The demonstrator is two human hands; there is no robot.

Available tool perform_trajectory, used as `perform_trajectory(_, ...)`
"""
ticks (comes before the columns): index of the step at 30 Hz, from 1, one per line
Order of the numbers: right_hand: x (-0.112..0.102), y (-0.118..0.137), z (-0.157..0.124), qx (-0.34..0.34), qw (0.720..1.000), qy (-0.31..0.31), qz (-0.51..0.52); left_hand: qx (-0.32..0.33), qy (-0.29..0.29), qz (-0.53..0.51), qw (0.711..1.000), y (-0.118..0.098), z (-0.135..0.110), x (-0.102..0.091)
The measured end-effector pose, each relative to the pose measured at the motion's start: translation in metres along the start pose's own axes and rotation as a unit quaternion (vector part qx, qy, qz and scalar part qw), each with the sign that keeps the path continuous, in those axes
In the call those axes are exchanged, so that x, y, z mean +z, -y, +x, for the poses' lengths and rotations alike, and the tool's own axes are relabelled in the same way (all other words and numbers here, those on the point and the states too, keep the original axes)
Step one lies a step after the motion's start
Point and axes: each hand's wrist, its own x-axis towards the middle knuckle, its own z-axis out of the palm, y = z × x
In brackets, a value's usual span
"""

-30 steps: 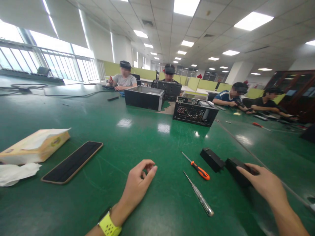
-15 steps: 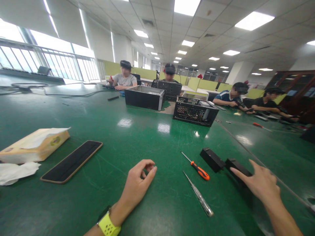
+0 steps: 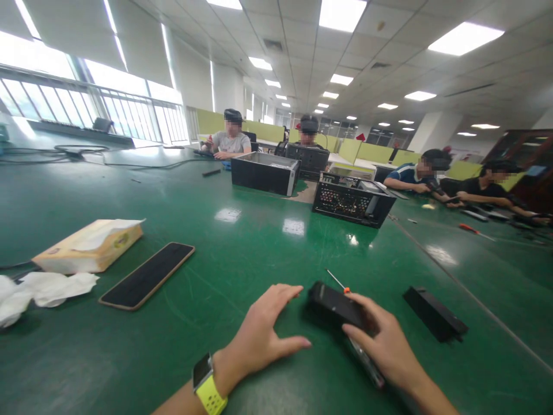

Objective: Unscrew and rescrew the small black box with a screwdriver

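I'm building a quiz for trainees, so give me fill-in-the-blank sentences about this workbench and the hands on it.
1. The right hand grips a ___ block.
2. The phone lies between the tissue box and the ___ hand.
3. A spare block lies to the ___ of the right hand.
4. The table has a ___ top.
Missing words: black; left; right; green.

Glossy green table [image 3: 259,253], window wall [image 3: 129,115], bright ceiling panels [image 3: 343,12].

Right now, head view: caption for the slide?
Right hand holds black block at green table; left hand open beside it.
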Motion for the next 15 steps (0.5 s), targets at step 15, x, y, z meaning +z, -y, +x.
perform_trajectory(15, -0.032, -0.032, 0.02, 0.045, 0.984, -0.141, 0.096, -0.027, 0.096, 0.051, 0.994, -0.007, 0.005, -0.004)
